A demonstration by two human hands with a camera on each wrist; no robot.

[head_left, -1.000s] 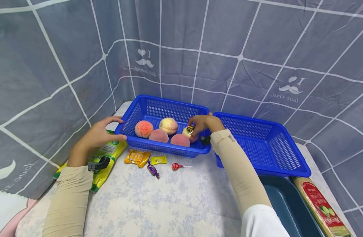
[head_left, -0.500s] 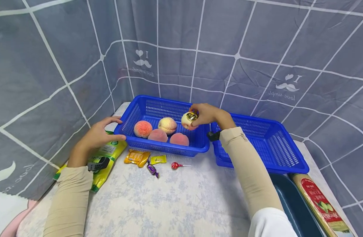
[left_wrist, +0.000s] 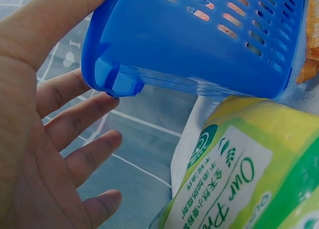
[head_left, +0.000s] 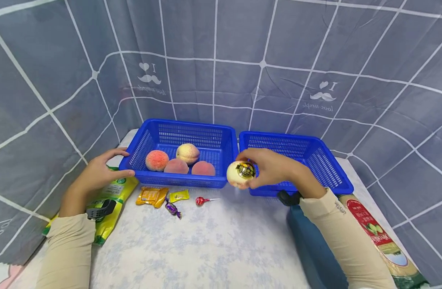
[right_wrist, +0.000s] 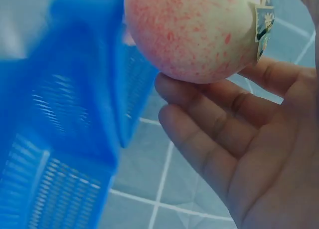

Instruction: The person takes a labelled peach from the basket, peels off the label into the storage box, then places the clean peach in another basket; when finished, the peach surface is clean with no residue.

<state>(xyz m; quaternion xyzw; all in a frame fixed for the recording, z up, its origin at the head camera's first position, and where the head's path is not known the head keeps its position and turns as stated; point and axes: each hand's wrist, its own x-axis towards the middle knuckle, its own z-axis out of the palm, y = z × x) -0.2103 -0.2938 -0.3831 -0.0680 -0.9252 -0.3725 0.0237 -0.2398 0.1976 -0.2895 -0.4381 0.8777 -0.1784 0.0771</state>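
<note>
- Teal tub (head_left: pixel 311 249): nearest on R side, partly hidden by R sleeve (head_left: pixel 340 224).
- Sweets, incl. lollipop (head_left: pixel 200 200): loose on cloth, just in front of L basket, apart from both hands.
- R hand (head_left: pixel 269 166): grasping stickered peach (head_left: pixel 238 176), thumb opposed to fingers, prob. to stop round fruit slipping. Peach pos.: in air, in front of gap btwn baskets.
- L hand (head_left: pixel 94 172): relaxed, fingers spread, no grasp; touches outer end of L basket (head_left: pixel 181 181), prob. to steady it.
- L basket: holds four peaches (head_left: pixel 203 168), mostly toward front wall.
- R basket (head_left: pixel 323 166): set just beside L unit, prob. for short reach.
- Change vs. approx. 0.5 s ago: stickered peach was above R end of L basket, now outside it. Head view swung R. L hand and remaining peaches: same pos.
</note>
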